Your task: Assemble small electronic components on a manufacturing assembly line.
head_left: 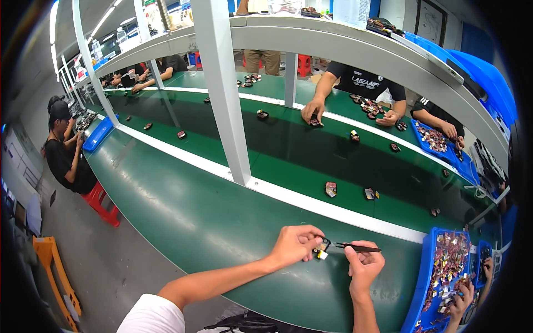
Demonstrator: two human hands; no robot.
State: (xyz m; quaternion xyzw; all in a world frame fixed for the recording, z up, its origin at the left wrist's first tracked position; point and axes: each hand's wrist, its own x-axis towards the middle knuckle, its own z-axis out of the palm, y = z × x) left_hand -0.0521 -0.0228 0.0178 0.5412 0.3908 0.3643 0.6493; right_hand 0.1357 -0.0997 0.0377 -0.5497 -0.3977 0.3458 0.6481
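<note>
Over the green worktop [222,222], my left hand [297,243] pinches a small black electronic part [321,250] with a yellow-and-white piece hanging at its lower side. Its exact kind is too small to make out. My right hand [363,266] grips black tweezers [363,248] between thumb and fingers. The tweezers' tips point left, at the edge of the part, and whether they touch it I cannot tell. My left fingers hide some of the part.
A blue tray [426,272] heaped with small parts stands at my right, where another person's hand [462,299] reaches in. Beyond a white rail [333,213], a green belt [277,161] carries several small assemblies. A white post [222,94] supports the overhead shelf [333,41]. Co-workers sit opposite.
</note>
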